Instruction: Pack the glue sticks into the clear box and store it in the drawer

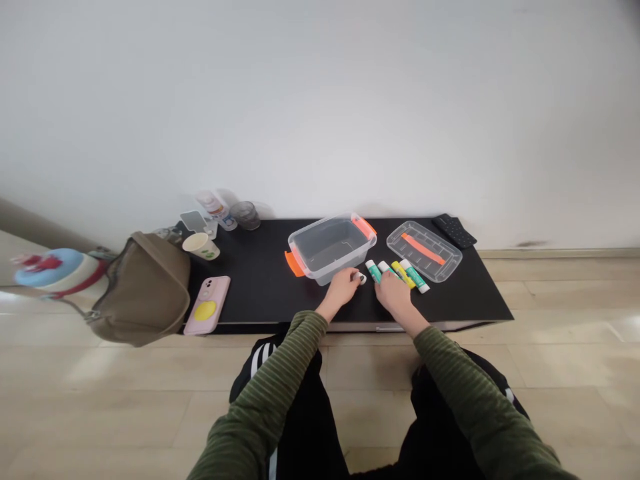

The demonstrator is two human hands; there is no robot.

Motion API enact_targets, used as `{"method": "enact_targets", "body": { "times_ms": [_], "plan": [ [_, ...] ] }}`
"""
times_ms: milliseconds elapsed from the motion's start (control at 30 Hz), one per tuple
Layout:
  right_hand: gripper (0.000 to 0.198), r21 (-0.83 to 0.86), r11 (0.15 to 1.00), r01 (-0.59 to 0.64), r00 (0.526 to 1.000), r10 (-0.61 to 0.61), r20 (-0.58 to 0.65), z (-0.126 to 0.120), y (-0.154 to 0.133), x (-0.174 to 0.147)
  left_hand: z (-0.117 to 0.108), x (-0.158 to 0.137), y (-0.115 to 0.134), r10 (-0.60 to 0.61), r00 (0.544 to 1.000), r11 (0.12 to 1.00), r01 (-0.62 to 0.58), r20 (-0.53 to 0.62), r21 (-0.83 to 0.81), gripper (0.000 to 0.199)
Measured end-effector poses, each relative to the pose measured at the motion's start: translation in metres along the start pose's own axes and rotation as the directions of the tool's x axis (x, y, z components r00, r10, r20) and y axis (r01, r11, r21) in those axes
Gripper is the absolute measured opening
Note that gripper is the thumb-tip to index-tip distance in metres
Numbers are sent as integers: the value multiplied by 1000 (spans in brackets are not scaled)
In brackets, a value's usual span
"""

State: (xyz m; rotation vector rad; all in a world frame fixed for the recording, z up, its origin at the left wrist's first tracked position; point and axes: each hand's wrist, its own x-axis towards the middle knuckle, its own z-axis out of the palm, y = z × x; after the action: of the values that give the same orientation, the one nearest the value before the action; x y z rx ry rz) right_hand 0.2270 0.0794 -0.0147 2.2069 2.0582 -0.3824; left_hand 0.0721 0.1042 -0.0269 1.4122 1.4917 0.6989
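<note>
My left hand (343,289) is closed at the fingertips on a small white round thing (361,278) with a dark spot, just in front of the clear plastic box (320,272). The box is uncovered and has orange clips. My right hand (395,295) bends its fingers over the near ends of the glue sticks, gripping the leftmost green glue stick (373,271); its fingertips are partly hidden. Beside that lie another green-and-white stick (384,267), a yellow glue stick (403,274) and a green glue stick (416,276) at the right.
Right of the box rests its clear lid (436,265) with an orange strip. A black dotted case (455,231) lies behind it. Leftward on the black table (265,293) are a pink phone (207,305), paper cup (201,247), glass (245,215), bottle (220,212) and brown bag (145,290).
</note>
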Motion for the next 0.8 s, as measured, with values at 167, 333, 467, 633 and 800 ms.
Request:
{"method": "enact_targets", "body": {
  "times_ms": [167, 333, 467, 633, 800],
  "plan": [
    [47, 120, 992, 31, 1000, -31, 1, -4, 12, -10, 5, 5, 3, -194, 969, 678, 244, 151, -693, 4],
    [36, 205, 975, 81, 997, -81, -8, -5, 21, -26, 5, 5, 4, -178, 968, 528, 247, 178, -813, 4],
    [35, 225, 967, 118, 993, -117, -20, -6, 26, -36, 5, 5, 6, -159, 972, 514, 231, 172, -826, 4],
    [36, 247, 958, 144, 990, -141, -32, -11, 33, -42, 6, 1, 8, -128, 971, 543, 238, 200, -805, 4],
    [38, 229, 963, 145, 989, -141, -35, -13, 40, -46, 4, -1, 9, -107, 974, 564, 223, 198, -795, 9]
  ]
}}
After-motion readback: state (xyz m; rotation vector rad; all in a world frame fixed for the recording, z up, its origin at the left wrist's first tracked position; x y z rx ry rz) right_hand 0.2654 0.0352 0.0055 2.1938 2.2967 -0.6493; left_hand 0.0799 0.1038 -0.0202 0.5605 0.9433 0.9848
